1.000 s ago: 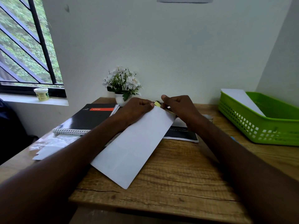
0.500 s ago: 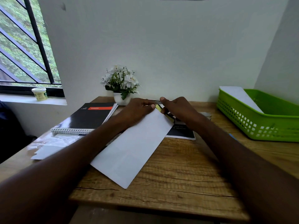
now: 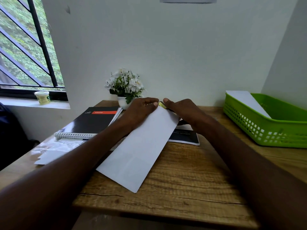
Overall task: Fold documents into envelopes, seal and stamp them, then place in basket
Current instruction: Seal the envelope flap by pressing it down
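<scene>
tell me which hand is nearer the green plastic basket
Right. The right hand rests at the far end of the white envelope, on the side facing the green plastic basket. The left hand presses the envelope's far end too, on the side away from the basket.

Hands [image 3: 166, 112] hide most of the small stamp [image 3: 161, 104].

Soft daylight from the window [image 3: 25, 47] — forearms dark, edges warped.
</scene>
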Available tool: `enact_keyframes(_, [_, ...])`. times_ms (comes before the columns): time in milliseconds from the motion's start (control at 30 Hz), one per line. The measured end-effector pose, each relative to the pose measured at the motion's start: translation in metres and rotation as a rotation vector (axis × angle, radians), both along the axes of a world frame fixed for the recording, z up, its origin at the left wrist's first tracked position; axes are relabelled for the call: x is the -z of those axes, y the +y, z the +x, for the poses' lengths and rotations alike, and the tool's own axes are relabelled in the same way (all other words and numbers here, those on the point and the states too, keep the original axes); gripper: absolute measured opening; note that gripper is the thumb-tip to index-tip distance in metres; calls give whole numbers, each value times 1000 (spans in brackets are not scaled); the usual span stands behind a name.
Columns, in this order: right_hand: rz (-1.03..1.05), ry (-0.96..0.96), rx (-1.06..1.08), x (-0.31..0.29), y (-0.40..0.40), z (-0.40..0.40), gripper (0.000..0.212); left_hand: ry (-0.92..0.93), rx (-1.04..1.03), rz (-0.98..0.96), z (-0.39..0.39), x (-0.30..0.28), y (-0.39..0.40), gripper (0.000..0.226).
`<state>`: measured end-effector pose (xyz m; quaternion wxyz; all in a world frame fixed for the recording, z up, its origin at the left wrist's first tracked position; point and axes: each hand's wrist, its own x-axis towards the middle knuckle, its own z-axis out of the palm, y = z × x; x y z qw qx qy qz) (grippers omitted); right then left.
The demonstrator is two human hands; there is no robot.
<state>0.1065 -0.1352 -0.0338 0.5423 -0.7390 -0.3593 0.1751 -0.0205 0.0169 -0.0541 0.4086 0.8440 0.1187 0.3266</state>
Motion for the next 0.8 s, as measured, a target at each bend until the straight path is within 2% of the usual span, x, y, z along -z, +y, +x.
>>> enact_keyframes(233, [-49,122,46,-5,-2,0,59,-33,-8,-48,0,-3,-3,34])
enact_keyframes(667, [-76,154,-21,-4,-5,-5,58,-89,-5,-249,4,1,-3,30])
enact_keyframes(800, [-18,176,9,-4,-4,-5,48,-104,8,-314,2,0,-4,30])
